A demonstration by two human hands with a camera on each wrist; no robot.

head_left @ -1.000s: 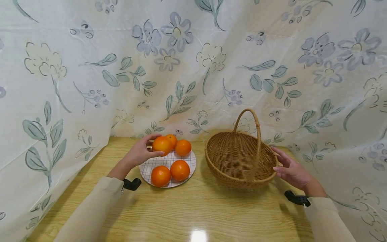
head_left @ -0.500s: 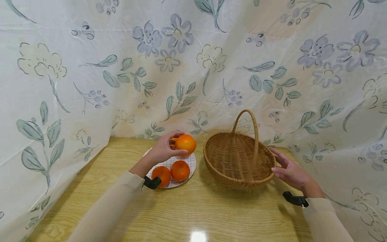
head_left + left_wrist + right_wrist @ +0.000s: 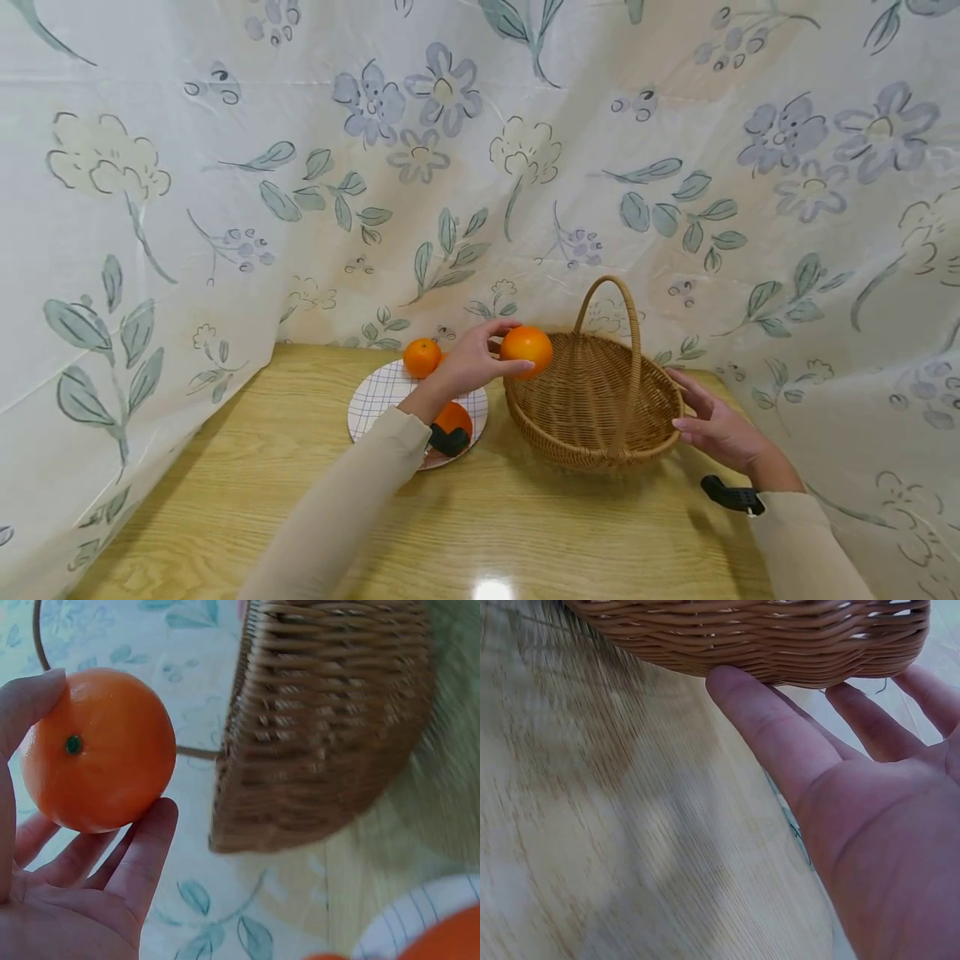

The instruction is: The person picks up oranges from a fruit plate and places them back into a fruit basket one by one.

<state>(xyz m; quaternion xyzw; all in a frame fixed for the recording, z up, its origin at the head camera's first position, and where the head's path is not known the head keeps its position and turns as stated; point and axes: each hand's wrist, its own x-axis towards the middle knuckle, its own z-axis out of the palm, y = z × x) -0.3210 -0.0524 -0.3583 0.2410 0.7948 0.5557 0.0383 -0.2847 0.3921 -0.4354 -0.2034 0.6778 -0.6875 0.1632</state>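
Observation:
My left hand [image 3: 472, 362] holds an orange [image 3: 527, 352] between thumb and fingers, raised at the left rim of a wicker basket [image 3: 581, 392]. In the left wrist view the thumb lies on one side of this orange [image 3: 101, 750], the fingertips on the other, its green stem end showing. Spread fingers of my right hand [image 3: 723, 425] touch the basket's right rim; the right wrist view shows the thumb tip against the woven wall [image 3: 780, 637]. No fruit shows inside the basket. Behind the left forearm, a checked plate [image 3: 375, 400] bears more oranges, partly hidden.
On the plate one orange [image 3: 422, 358] sits at the back and another [image 3: 457, 419] at the front right. The basket's tall arched handle [image 3: 633, 333] stands up over its opening. A floral cloth [image 3: 480, 192] hangs behind the wooden table [image 3: 480, 517].
My left hand has carried the orange rightward from over the plate to the basket's left rim. The basket has shifted slightly left, the right hand staying at its rim.

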